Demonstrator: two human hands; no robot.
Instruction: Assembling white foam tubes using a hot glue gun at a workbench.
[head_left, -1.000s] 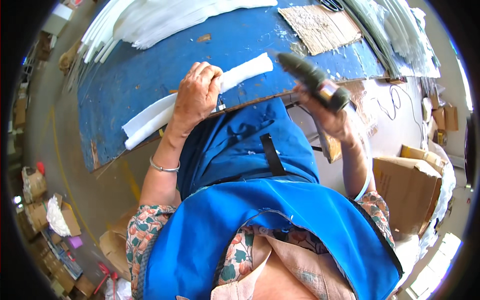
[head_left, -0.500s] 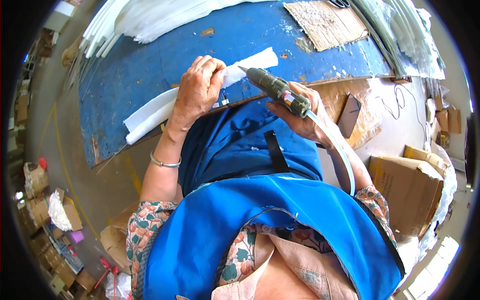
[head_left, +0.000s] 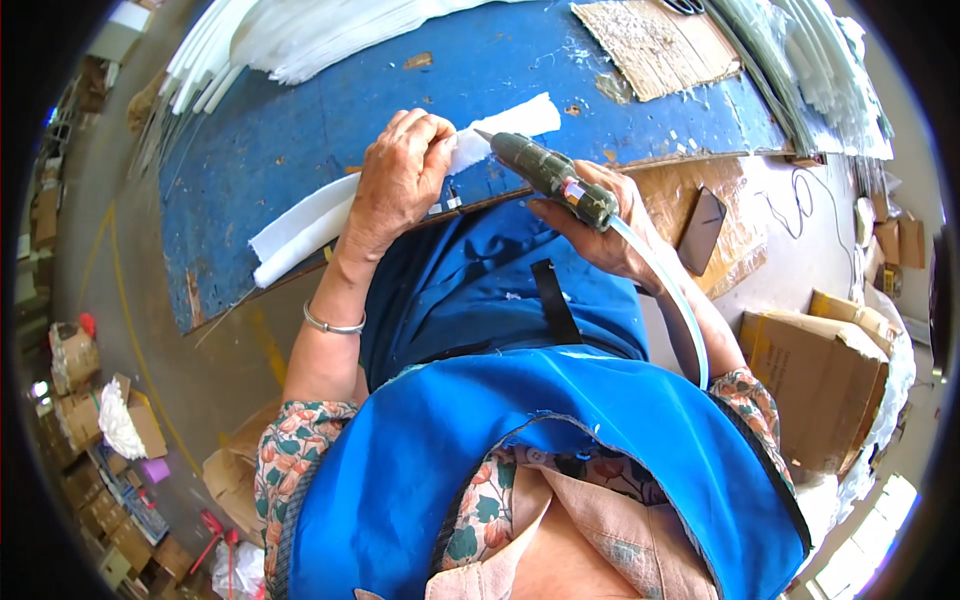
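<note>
Foam strip: a long white padded strip (head_left: pixel 390 190) lies slantwise across your blue worktable (head_left: pixel 260 130), one end near the table's front-left edge, the other reaching up toward the middle.
Left hand: your left hand (head_left: pixel 400 180) presses down on the strip about midway along it, fingers curled over the top, knuckles up (a thin metal bangle (head_left: pixel 333 325) sits on that wrist).
Right hand: your right hand (head_left: pixel 600 235) is wrapped around a dark green gun-shaped tool (head_left: pixel 545 172), gripping its rear part.
Tool tip: the nozzle points left and meets the strip just beside your left fingertips.
Hose: a clear tube (head_left: pixel 670 300) runs from the back of the tool down along your right forearm.
Table top: a pile of white strips (head_left: pixel 300 40) rests at the far left; a worn piece of cardboard (head_left: pixel 655 45) lies at the far right, well apart from your hands.
Beside you: a dark flat phone-like slab (head_left: pixel 702 230) lies on brown cardboard to the right of the tool hand, and an open carton (head_left: pixel 815 370) stands on the floor beyond it.
Clothing: a blue apron (head_left: pixel 520 440) covers your front, over floral sleeves.
</note>
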